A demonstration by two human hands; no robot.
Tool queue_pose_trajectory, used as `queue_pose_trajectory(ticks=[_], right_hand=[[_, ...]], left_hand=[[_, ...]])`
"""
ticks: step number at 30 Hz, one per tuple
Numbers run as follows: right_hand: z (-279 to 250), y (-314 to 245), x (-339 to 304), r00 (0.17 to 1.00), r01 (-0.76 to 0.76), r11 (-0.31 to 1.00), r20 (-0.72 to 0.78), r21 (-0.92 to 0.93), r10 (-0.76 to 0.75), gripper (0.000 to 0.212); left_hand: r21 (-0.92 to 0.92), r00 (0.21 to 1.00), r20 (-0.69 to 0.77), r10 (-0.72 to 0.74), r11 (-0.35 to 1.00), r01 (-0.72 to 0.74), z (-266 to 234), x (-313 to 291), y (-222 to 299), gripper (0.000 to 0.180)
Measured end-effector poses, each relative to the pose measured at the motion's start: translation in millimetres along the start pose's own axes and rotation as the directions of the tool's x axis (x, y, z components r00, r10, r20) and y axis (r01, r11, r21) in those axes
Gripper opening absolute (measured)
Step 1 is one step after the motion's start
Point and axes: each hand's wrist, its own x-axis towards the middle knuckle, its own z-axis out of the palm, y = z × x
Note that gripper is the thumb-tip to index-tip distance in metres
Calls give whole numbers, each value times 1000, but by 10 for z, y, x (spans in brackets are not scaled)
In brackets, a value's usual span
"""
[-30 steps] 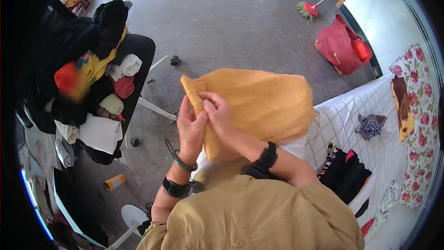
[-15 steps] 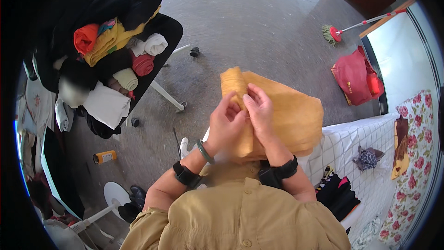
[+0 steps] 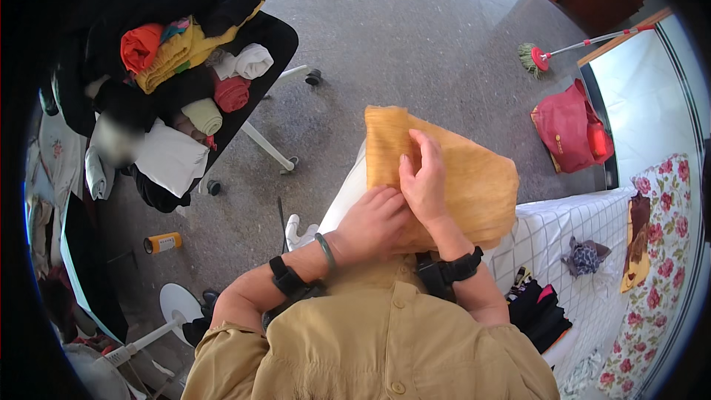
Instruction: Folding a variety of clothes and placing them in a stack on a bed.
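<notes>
Both hands hold a folded mustard cloth (image 3: 452, 178) chest-high over the checked bed (image 3: 563, 226): left hand (image 3: 370, 222) curled under its near edge, right hand (image 3: 424, 181) flat with fingers together. A loosened pinch could let the fold open

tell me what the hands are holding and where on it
Both hands hold a mustard-yellow cloth. The right hand has its fingers on a fold near the middle, and the left hand grips the near lower part.
</notes>
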Motion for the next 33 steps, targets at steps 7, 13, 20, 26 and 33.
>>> queue_pose_trajectory(ticks=[7,13,20,26,33], right_hand=[[-10,-1,125,807,453,891,416,19,-419,20],[188,320,423,793,526,848,396,-63,-463,19],[137,158,208,956,290,917,30,-273,-293,34],[-87,51,-324,992,95,993,85,-67,-89,36],[-53,44,-295,987,-111,994,116,12,109,33]], left_hand=[[21,997,72,-18,1000,16,-20,-64,-10,28],[37,998,26,-52,998,51,18,-70,16,30],[-192,975,-52,-214,961,200,-54,-167,42,26],[-231,901,-131,-413,897,377,-86,-167,71,41],[-833,605,65,-793,291,471,15,-97,-54,58]])
